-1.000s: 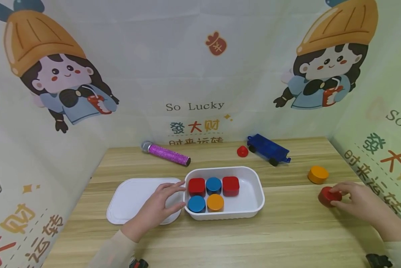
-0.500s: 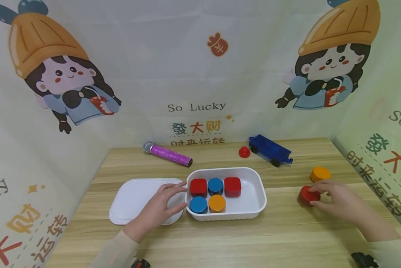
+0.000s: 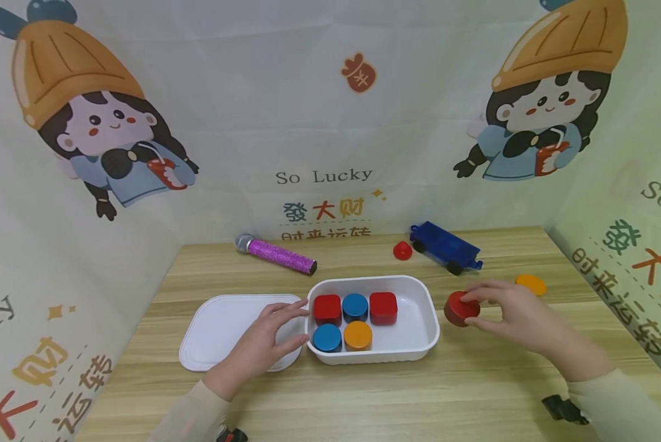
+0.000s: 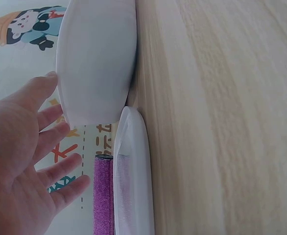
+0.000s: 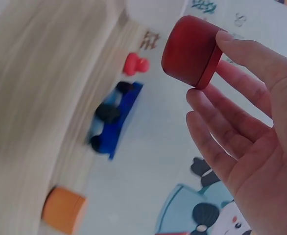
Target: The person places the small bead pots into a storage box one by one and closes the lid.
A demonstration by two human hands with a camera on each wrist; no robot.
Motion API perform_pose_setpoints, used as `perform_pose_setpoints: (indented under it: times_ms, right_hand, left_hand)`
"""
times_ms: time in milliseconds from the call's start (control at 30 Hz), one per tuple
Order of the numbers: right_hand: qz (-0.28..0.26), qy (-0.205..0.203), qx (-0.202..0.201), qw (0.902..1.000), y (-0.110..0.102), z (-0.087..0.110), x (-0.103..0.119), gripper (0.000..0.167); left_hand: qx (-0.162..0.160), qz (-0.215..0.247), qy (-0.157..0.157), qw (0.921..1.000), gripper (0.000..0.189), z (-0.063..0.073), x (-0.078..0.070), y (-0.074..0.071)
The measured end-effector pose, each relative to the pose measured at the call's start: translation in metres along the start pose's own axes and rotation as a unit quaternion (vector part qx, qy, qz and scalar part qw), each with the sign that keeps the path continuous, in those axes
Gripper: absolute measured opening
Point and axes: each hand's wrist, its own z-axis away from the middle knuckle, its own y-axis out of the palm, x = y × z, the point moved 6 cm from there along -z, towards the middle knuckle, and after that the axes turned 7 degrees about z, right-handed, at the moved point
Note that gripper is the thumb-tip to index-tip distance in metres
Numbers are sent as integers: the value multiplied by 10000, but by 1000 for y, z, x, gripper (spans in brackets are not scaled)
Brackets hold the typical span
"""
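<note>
Between thumb and fingertips my right hand (image 3: 520, 316) pinches a round red block (image 3: 461, 309), held just right of the white box (image 3: 429, 344). In the right wrist view that red block (image 5: 190, 51) appears lifted off the table. Inside the box stand two red square-topped blocks, two blue round ones and one orange round block (image 3: 358, 336), grouped toward its left side. My left hand (image 3: 258, 344) touches the box's left rim with thumb and fingertips, fingers fairly straight. In the left wrist view the thumb of my left hand (image 4: 21, 142) rests at the edge of the box (image 4: 97, 63).
A white lid (image 3: 214, 331) lies left of the box, partly under my left hand. Behind are a purple microphone (image 3: 280, 255), a small red piece (image 3: 402, 250) and a blue toy wagon (image 3: 446, 247). An orange round block (image 3: 531, 283) sits at the right, partly hidden behind my right hand.
My right hand has carried the red block leftward from the table's right side to near the box, lifting it a little. The left hand stays at the box rim.
</note>
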Motion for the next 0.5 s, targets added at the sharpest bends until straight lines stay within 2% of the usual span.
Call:
perform_pose_setpoints:
  times_ms: [233,500]
  right_hand:
    - [-293,-326,128,9990,7,-19,29,28]
    - [-395,-656,783,9940,35,-42,58,28]
  left_hand:
    - [17,15,-22,10000,44,1,1,1]
    - [15,9,-18,10000,44,0,0,1]
